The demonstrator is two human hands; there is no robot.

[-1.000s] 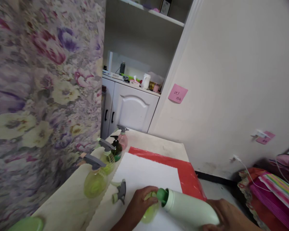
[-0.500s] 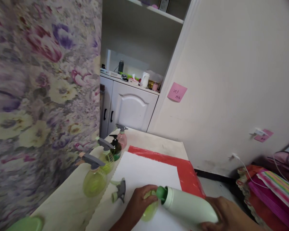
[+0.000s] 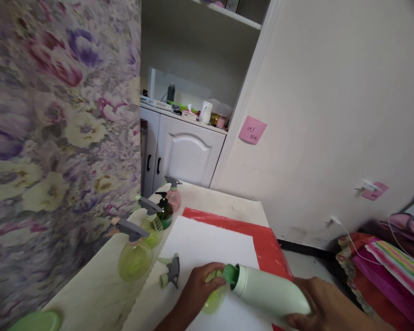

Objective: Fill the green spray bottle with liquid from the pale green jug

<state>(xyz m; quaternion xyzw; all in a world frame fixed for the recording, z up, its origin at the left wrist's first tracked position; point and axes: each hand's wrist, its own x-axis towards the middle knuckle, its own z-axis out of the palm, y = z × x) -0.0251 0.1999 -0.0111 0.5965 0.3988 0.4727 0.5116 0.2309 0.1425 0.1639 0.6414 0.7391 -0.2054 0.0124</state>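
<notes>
My left hand (image 3: pixel 207 281) is closed around the neck of a round, see-through yellow-green spray bottle (image 3: pixel 214 299) that has no spray head on. In my right hand (image 3: pixel 317 305) is a pale green bottle (image 3: pixel 265 289), gripped near its base and tipped over to the left. Its darker green spout (image 3: pixel 230 275) sits right by the top of the spray bottle; whether liquid runs out I cannot tell. A loose grey spray head (image 3: pixel 171 272) with a light green collar lies on the white sheet (image 3: pixel 207 243), left of my left hand.
Along the table's left side stand two yellow-green spray bottles (image 3: pixel 134 259), a dark pump bottle (image 3: pixel 164 211) and a pink spray bottle (image 3: pixel 173 198). Red plastic (image 3: pixel 269 248) lies under the sheet. A light green round object (image 3: pixel 37 321) shows at the lower left.
The view has shifted slightly. Both hands keep their grips, and the pale green bottle stays tipped at the spray bottle's top.
</notes>
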